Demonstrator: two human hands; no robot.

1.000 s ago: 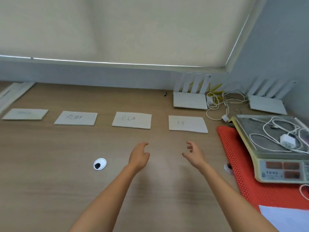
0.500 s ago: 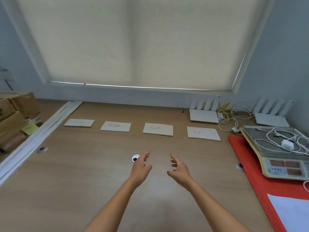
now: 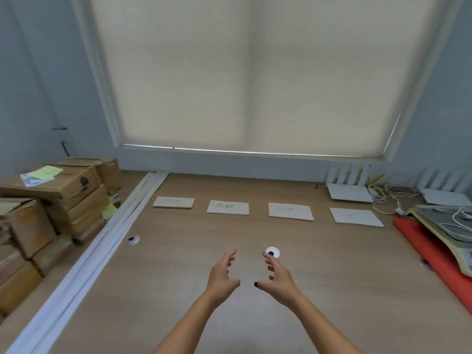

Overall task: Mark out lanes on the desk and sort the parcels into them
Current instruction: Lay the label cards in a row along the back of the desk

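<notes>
Parcels (image 3: pixel 58 200) stacked at desk's left edge beyond white strips (image 3: pixel 102 249), likely stiff taped cardboard, moderately heavy, best gripped by opposite sides; left hand (image 3: pixel 222 277) and right hand (image 3: pixel 278 278) loosely spread, empty, above desk (image 3: pixel 332 290).

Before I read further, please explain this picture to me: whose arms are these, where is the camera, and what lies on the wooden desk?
No machine is here: a person wears a camera on the head, looking forward and down. The bare left hand and bare right hand hover over the light wooden desk, fingers relaxed, holding nothing. Four white paper cards with handwriting lie in a row at the back, probably marking the lanes. Brown cardboard parcels are stacked at the left, past a white rail. At the right a flat weighing scale sits on a red mat, with white cables on it.
</notes>
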